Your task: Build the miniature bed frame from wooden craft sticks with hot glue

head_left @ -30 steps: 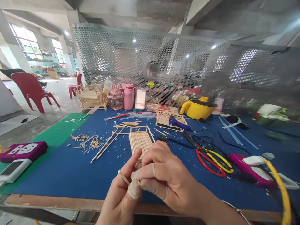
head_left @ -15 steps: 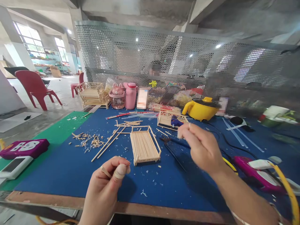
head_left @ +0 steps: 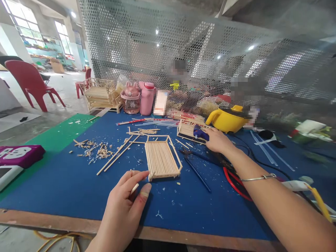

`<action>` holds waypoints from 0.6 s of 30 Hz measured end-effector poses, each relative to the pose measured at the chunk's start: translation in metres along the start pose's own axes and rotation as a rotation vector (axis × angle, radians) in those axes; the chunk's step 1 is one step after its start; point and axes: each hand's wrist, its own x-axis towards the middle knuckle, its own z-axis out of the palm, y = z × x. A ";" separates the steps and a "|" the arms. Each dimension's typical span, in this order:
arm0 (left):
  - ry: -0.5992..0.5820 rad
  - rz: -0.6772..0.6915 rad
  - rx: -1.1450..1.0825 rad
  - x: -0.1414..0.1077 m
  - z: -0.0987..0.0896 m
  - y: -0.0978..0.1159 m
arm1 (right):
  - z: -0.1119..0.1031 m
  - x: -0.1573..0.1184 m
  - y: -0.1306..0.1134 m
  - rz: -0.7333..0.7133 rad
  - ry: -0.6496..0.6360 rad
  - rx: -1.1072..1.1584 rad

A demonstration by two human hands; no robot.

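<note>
- Workshop bench with a blue mat (head_left: 78, 189) (green strip along its left edge), perforated metal screen (head_left: 162, 45) behind the far edge, other people blurred beyond it.
- Middle of the mat: flat stick tray (head_left: 161, 160), a slatted floor with low side rails, one corner post missing or hidden at the near left.
- Left hand (head_left: 126, 206) near the front edge, just short of the tray's near-left corner. Thumb and fingers closed on a short stick piece (head_left: 134, 188); fingertips look taped.
- Right hand (head_left: 217, 140) stretched toward the far side, on the blue glue gun (head_left: 201, 133), which lies on a small stick frame (head_left: 187, 130). Fingers curl at the gun's handle; cannot tell whether they have clamped it yet.
- Around it: loose long sticks (head_left: 115, 157) and offcuts (head_left: 94, 150) left of the tray, black cables and a red loop (head_left: 233, 182) to the right, yellow pot (head_left: 227, 120) and pink bottle (head_left: 146, 98) at the far edge.
- Step, as I read it: fetching glue for the piece held in the left hand.
- Next move calls for lifting the gun clear of the frame without snagging its cord, dabbing the stick end, then seating it at the tray corner (keep the piece square while the glue sets).
</note>
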 end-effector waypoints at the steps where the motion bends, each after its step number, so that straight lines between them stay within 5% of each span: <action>1: -0.018 -0.004 0.009 0.001 0.000 0.001 | 0.000 0.000 -0.003 0.000 0.009 -0.018; 11: -0.082 -0.005 0.068 0.002 -0.003 0.003 | -0.025 -0.004 -0.012 0.060 0.108 0.073; 14: -0.060 -0.010 0.107 0.002 -0.003 0.003 | -0.044 -0.019 -0.011 0.067 0.162 0.332; 18: -0.042 0.002 0.125 0.002 -0.002 0.004 | -0.069 -0.074 -0.024 -0.022 0.184 0.715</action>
